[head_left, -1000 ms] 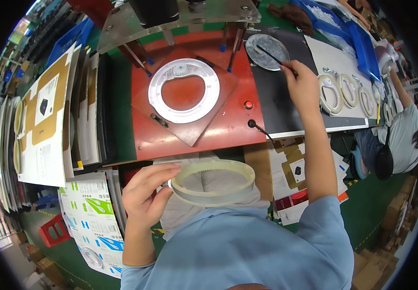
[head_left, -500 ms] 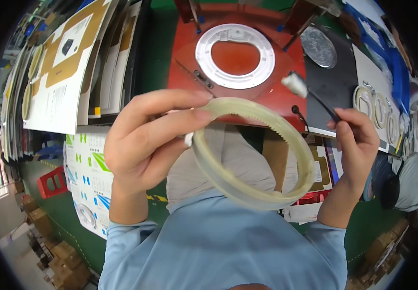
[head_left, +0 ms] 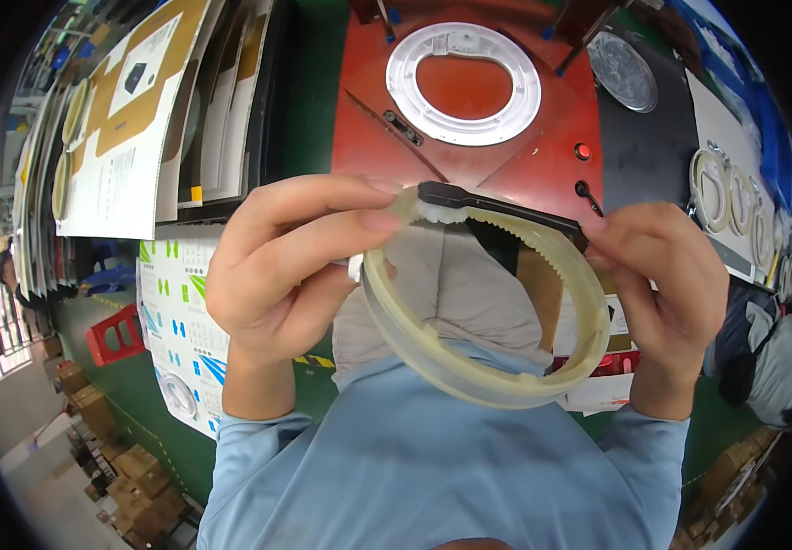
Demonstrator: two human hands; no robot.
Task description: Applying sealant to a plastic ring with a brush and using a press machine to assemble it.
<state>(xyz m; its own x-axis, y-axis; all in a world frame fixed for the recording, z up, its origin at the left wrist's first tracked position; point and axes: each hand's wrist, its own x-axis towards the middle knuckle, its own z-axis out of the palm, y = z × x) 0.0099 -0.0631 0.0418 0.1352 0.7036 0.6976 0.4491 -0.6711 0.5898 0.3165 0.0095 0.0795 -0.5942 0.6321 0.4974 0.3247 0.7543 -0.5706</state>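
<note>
A pale yellow, translucent plastic ring (head_left: 483, 390) with teeth along its inner wall is held up in front of my body. My left hand (head_left: 268, 261) pinches its upper left rim, and a small white piece (head_left: 356, 268) shows by those fingers. In my right hand (head_left: 666, 275) is the handle of a black brush (head_left: 520, 211). The brush lies across the top of the ring, its white bristles (head_left: 440, 214) turned down against the toothed inner wall near my left fingertips.
Ahead is a red work surface (head_left: 364, 92) bearing a white ring-shaped part (head_left: 402, 96). A red button (head_left: 582, 151) sits at its right. On the black mat beyond is a clear round dish (head_left: 622, 73); more rings (head_left: 709, 191) lie farther right. Cardboard sheets (head_left: 107, 174) stand at left.
My right hand has moved in from the right, bringing the brush head from outside the ring onto its upper inner wall. My left hand keeps its grip on the ring.
</note>
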